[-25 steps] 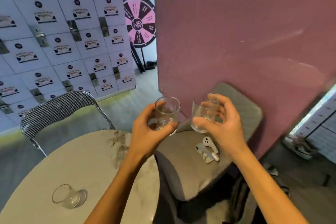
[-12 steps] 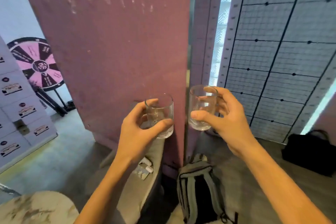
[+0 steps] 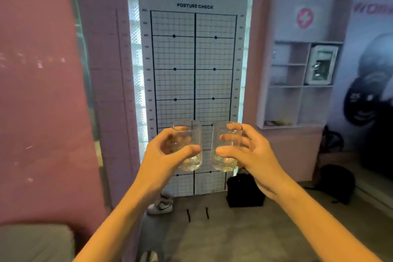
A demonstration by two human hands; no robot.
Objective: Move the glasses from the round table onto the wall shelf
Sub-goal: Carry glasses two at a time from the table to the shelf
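Observation:
Two clear drinking glasses are held up side by side in front of me, both upright. My left hand (image 3: 163, 157) grips the left glass (image 3: 192, 161), thumb across its front. My right hand (image 3: 248, 155) grips the right glass (image 3: 223, 162) with fingers curled round its far side. The white wall shelf (image 3: 297, 86), a recessed unit with several cubbies, is up at the right, beyond the right hand. The round table is out of view.
A posture-check grid board (image 3: 194, 70) stands straight ahead. A pink partition (image 3: 42, 91) fills the left. On the floor lie a black bag (image 3: 244, 191), a second dark bag (image 3: 337, 183) and a white shoe (image 3: 160, 206). A grey cushion corner (image 3: 34, 242) shows at bottom left.
My view has swung right, from the round table and chair past the pink partition to the grid board and wall shelf. Both hands kept their glasses, now held closer together.

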